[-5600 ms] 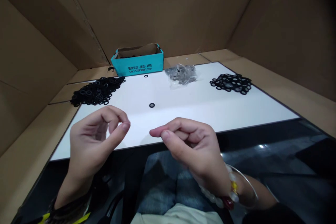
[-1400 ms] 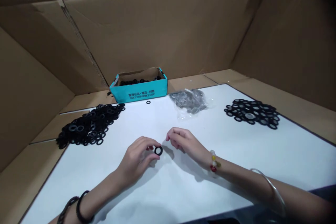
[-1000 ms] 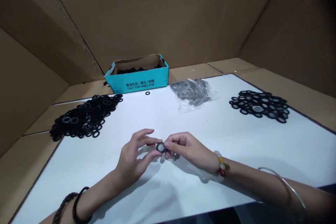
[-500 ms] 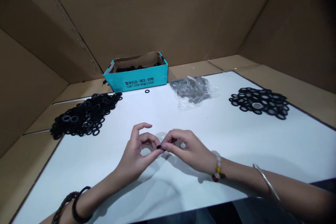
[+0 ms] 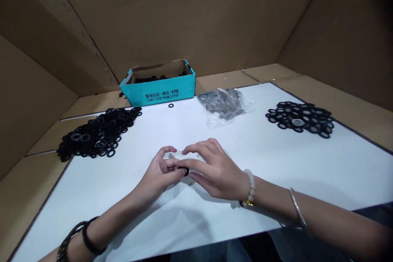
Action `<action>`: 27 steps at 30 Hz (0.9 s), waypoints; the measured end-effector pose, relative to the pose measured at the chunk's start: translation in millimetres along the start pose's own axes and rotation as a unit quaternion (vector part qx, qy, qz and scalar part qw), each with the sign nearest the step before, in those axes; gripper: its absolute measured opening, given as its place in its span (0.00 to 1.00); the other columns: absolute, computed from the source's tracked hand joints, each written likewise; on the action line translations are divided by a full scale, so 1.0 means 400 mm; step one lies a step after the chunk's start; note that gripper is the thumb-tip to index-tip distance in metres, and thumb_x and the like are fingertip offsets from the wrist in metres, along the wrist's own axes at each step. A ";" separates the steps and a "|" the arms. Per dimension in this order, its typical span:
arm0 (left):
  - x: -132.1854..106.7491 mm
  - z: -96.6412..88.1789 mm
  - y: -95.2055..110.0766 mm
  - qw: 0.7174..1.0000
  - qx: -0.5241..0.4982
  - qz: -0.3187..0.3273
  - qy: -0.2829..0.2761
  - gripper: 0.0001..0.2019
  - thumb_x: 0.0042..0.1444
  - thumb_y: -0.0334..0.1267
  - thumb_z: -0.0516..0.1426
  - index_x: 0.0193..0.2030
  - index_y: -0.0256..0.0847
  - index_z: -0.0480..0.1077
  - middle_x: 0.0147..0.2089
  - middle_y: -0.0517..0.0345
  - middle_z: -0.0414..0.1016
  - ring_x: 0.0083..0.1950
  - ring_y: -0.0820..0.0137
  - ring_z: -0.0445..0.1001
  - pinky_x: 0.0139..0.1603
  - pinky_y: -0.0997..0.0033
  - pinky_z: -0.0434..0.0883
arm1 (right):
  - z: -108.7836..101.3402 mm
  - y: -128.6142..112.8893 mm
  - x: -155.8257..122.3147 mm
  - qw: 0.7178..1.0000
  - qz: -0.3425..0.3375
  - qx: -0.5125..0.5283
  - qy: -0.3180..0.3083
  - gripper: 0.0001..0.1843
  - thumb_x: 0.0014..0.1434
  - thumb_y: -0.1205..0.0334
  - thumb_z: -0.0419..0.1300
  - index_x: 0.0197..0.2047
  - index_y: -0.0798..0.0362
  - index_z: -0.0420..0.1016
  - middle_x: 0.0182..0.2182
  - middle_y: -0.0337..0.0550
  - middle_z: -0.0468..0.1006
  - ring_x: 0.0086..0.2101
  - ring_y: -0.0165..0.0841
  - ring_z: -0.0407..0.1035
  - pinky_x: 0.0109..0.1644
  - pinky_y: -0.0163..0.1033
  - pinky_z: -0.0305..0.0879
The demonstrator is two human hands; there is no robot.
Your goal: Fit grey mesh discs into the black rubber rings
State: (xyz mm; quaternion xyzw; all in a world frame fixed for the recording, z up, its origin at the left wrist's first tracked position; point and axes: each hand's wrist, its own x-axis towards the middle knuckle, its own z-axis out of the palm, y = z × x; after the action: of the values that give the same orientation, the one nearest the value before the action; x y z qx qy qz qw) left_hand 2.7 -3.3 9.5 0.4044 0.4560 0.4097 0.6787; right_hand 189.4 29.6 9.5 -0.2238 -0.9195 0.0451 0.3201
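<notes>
Over the white board, my left hand [image 5: 162, 170] pinches a small black rubber ring [image 5: 187, 170] between its thumb and fingers. The left index finger is curled up and away from it. My right hand [image 5: 211, 168] hovers close around the ring with its fingers apart. One right fingertip lies at the ring's upper edge and the thumb is just to the right of it; whether they touch the ring I cannot tell.
A heap of black rings [image 5: 95, 135] lies at the left, with a turquoise box [image 5: 159, 93] of rings behind it. A single ring [image 5: 171, 105] sits before the box. A clear plastic bag [image 5: 224, 105] holds grey discs. Black-rimmed rings [image 5: 299, 116] spread at the right. Cardboard walls [image 5: 215, 16] enclose the board.
My right hand has loosened its pinch and spread its fingers. The ring has turned to show more of its face, held in my left hand. The view has shifted slightly.
</notes>
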 end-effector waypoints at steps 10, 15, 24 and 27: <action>0.002 -0.003 -0.001 0.999 -0.024 -0.024 0.018 0.24 0.46 0.30 0.63 0.44 0.42 0.54 0.30 0.62 0.74 0.29 0.76 0.70 0.34 0.75 0.64 | 0.023 -0.007 0.010 0.990 -0.022 -0.091 0.106 0.10 0.59 0.58 0.55 0.31 0.56 0.70 0.36 0.46 0.74 0.37 0.33 0.63 0.41 0.42 0.51; 0.013 -0.002 0.000 0.998 0.041 0.023 0.038 0.24 0.46 0.35 0.63 0.46 0.43 0.56 0.34 0.59 0.75 0.32 0.73 0.71 0.34 0.74 0.65 | -0.002 0.025 0.018 0.979 -0.057 -0.176 0.087 0.09 0.59 0.59 0.55 0.31 0.54 0.71 0.39 0.44 0.75 0.38 0.34 0.64 0.45 0.45 0.50; 0.056 -0.223 0.134 0.642 0.640 0.277 0.320 0.13 0.55 0.42 0.52 0.28 0.38 0.72 0.47 0.46 0.73 0.51 0.55 0.65 0.52 0.56 0.61 | -0.214 0.242 -0.136 0.915 0.205 -0.342 0.056 0.14 0.59 0.49 0.53 0.36 0.45 0.77 0.42 0.47 0.74 0.43 0.46 0.63 0.44 0.54 0.50; 0.049 -0.339 0.177 0.565 0.724 0.205 0.340 0.15 0.54 0.43 0.52 0.36 0.35 0.75 0.50 0.42 0.71 0.52 0.53 0.64 0.52 0.57 0.61 | -0.293 0.334 -0.259 0.883 0.273 -0.381 0.030 0.19 0.58 0.45 0.51 0.33 0.46 0.78 0.39 0.50 0.74 0.41 0.49 0.63 0.41 0.56 0.52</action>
State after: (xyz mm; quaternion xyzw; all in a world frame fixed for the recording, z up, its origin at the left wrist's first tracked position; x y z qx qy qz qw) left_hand -134.4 62.5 34.4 0.6737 0.7019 0.1776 -0.1482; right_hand 383.8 96.7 13.2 -0.5720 -0.7583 -0.2294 0.2126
